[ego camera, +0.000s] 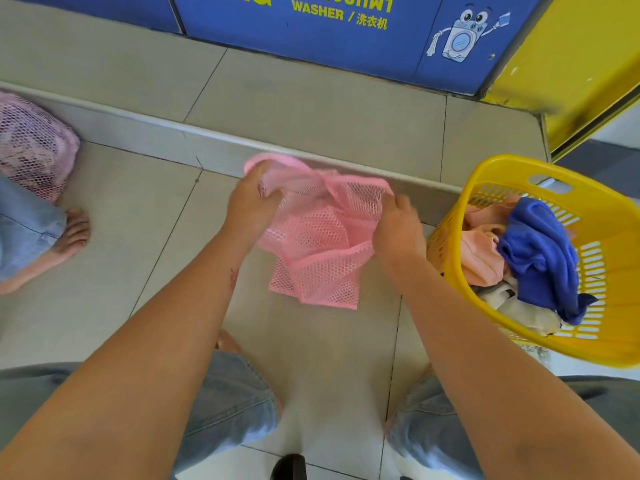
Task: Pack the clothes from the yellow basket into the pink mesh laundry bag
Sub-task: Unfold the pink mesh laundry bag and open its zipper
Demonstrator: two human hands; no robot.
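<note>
Above the floor tiles — pink mesh bag (pixel 318 233) hangs between hands | left hand (pixel 251 202), right hand (pixel 398 226) — each grip pinching its rim

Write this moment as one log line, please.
left hand: holds pink mesh bag rim | right hand: same | clothes: in yellow basket
</note>
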